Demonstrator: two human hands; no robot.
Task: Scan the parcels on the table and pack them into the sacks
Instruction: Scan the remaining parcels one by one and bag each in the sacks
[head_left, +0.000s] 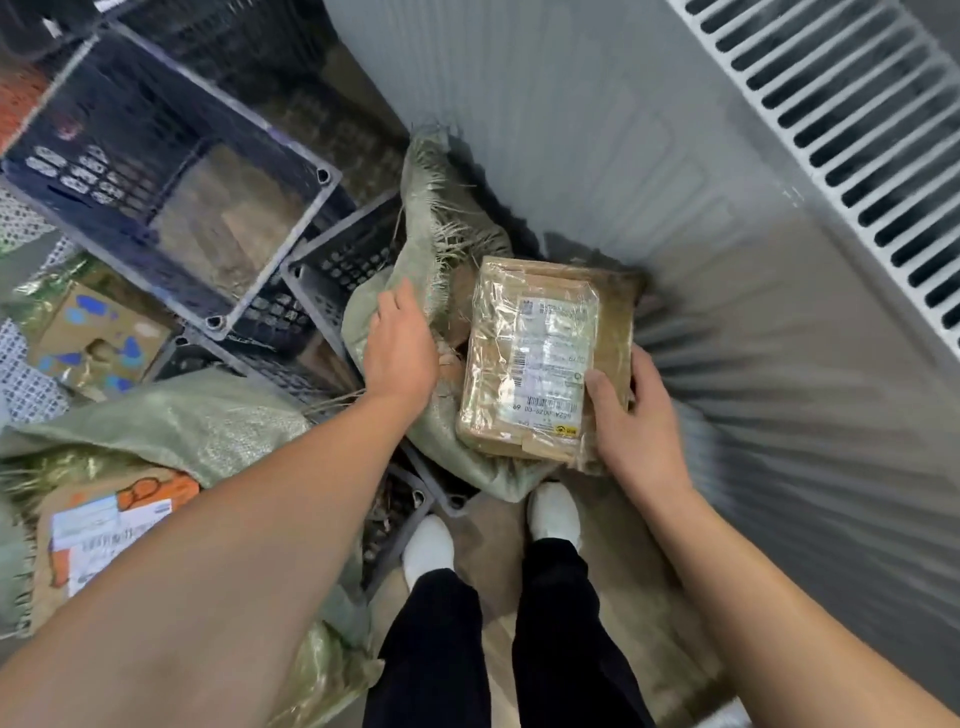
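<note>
A flat brown cardboard parcel (535, 358), taped over and bearing a white shipping label, hangs over the mouth of a frayed green woven sack (415, 228). My right hand (631, 415) grips the parcel at its near right corner, thumb on the label. My left hand (402, 343) holds the sack's rim on the left side of the opening, fingers curled over the fabric. The inside of the sack is mostly hidden behind the parcel.
Dark plastic crates (171, 176) stand to the left on the floor. A second green sack (171, 421) at lower left holds labelled parcels (104, 525). A grey surface (597, 130) and a white slatted panel (852, 135) run along the right. My feet (431, 545) stand just below the sack.
</note>
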